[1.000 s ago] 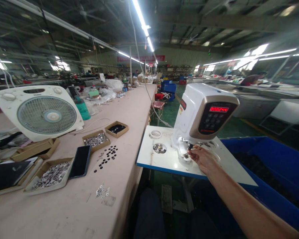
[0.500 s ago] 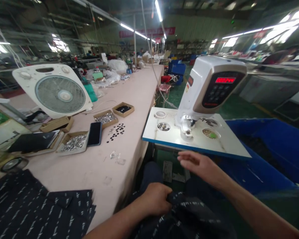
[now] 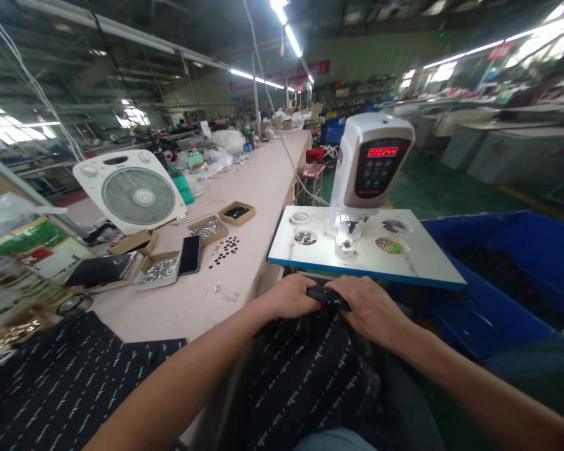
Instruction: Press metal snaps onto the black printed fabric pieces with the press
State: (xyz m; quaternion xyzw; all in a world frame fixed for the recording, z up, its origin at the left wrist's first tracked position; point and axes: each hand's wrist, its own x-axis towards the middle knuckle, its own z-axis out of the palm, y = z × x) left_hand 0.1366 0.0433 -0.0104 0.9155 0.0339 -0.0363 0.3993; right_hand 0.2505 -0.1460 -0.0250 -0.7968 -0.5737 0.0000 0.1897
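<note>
A black garment with white lettering [image 3: 305, 369] hangs from both hands over my lap. My left hand [image 3: 294, 295] is closed on its folded upper edge, on the left. Gripping the same edge a short way to the right is my right hand [image 3: 364, 307]. Just beyond the hands stands a white snap press [image 3: 371, 163] with a lit red display, set on a white board with a blue front edge [image 3: 282, 241]. Round cups in the board hold small metal pieces [image 3: 305, 238] and brass-coloured pieces with something green [image 3: 390, 246].
On the pink-covered table [image 3: 258, 194] at left are a box fan [image 3: 141, 194], small boxes of metal fasteners [image 3: 160, 269], a phone [image 3: 190, 254] and loose black fasteners [image 3: 225, 249]. More patterned black cloth [image 3: 66, 376] lies near left. A blue bin [image 3: 512, 250] stands at right.
My left hand has risen with the garment, lifting it towards the press. My right hand, empty before, has come down onto the garment's edge. The view has turned slightly left.
</note>
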